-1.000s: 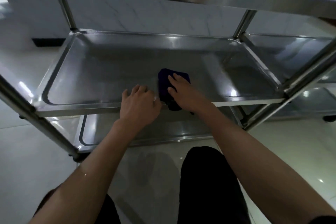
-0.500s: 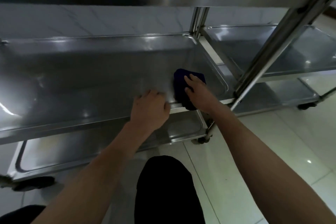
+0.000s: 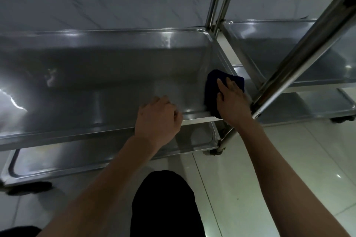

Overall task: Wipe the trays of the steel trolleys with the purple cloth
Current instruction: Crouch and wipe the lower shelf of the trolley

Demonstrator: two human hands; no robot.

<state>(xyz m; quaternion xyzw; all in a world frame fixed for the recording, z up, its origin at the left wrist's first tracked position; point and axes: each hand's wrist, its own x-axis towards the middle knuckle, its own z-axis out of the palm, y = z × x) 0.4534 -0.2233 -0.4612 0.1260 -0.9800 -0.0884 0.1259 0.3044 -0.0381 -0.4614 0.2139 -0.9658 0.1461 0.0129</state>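
The middle tray point(image 3: 115, 75) of the near steel trolley fills the centre of the view. A dark purple cloth point(image 3: 212, 86) lies in the tray's near right corner, partly draped over the front rim. My right hand point(image 3: 232, 100) presses flat on the cloth with straight fingers. My left hand point(image 3: 158, 119) grips the tray's front rim, its fingers curled over the edge, just left of the cloth.
A steel upright post point(image 3: 300, 59) slants past right of my right hand. A second trolley's trays point(image 3: 289, 48) stand beside it on the right. The lower tray point(image 3: 57, 159) sits below, above a glossy tiled floor point(image 3: 269, 179). The top tray's underside hangs overhead.
My right hand has slid the cloth rightwards along the tray into its near right corner. My left hand has moved right along the front rim. The view has swung to the right.
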